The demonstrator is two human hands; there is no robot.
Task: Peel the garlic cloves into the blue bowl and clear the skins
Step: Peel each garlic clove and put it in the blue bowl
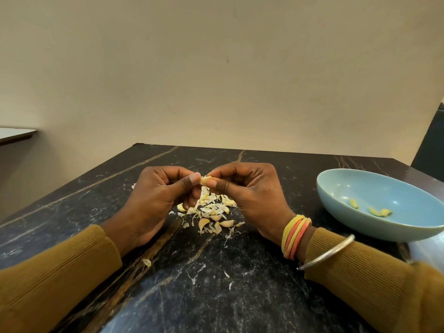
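The left hand (153, 195) and right hand (249, 191) pinch one clove (205, 180), partly peeled. The bowl (384, 186) at the table's (216, 296) right edge holds three; the skins (211, 210) remain uncleared.

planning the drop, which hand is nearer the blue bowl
Right. The right hand is just left of the blue bowl, with bare table between them; the left hand is farther left, beyond the garlic clove both hands pinch.

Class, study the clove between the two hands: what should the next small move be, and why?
Probably pull the remaining skin off the clove, pinched between the left hand and right hand above the pile of skins. Papery skin seems to cling to it, so it is not ready to join the three peeled cloves in the blue bowl.
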